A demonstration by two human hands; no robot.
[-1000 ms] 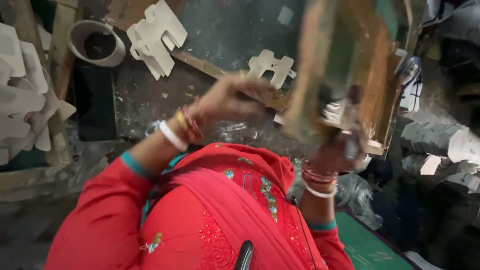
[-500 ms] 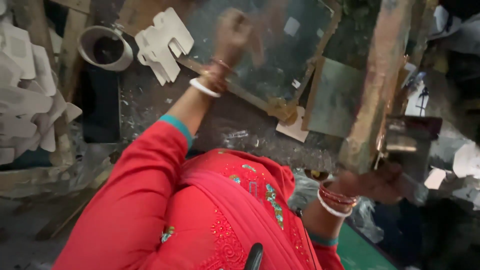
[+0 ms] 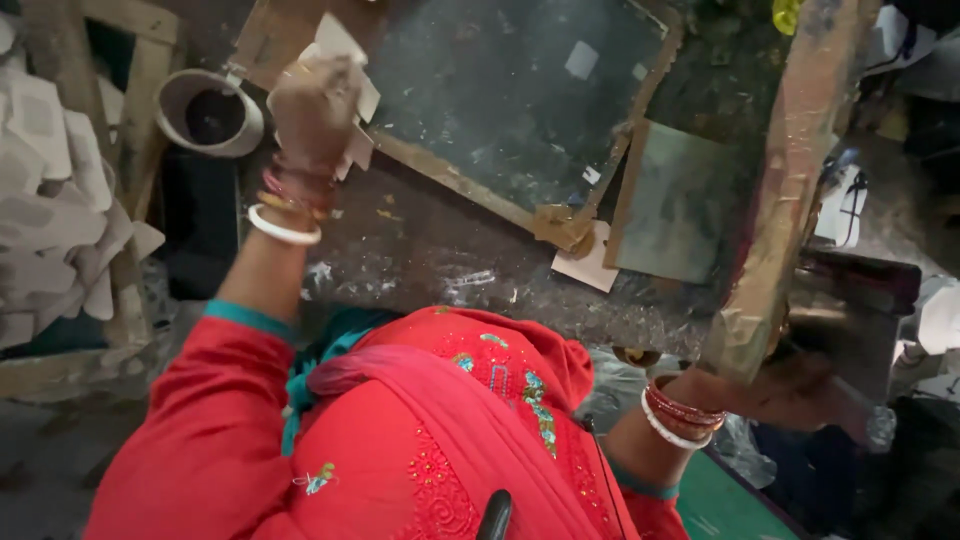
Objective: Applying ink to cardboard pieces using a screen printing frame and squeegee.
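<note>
Left hand (image 3: 312, 100): fingers closed on white cut-out piece (image 3: 345, 60), just beside grey cup (image 3: 208, 112). Right hand (image 3: 790, 385): clamped on lower end of wooden frame (image 3: 790, 170), frame tilted upward from hand. Dark screen panel (image 3: 510, 95) between both hands.

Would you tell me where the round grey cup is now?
In the head view, the grey cup sits upper left, just left of the left hand.

A round grey cup (image 3: 208, 112) sits at the bench's (image 3: 430, 260) left end — beside it, stacked white cut-out shapes (image 3: 50, 220). A green mat (image 3: 725, 505) lies low right.
</note>
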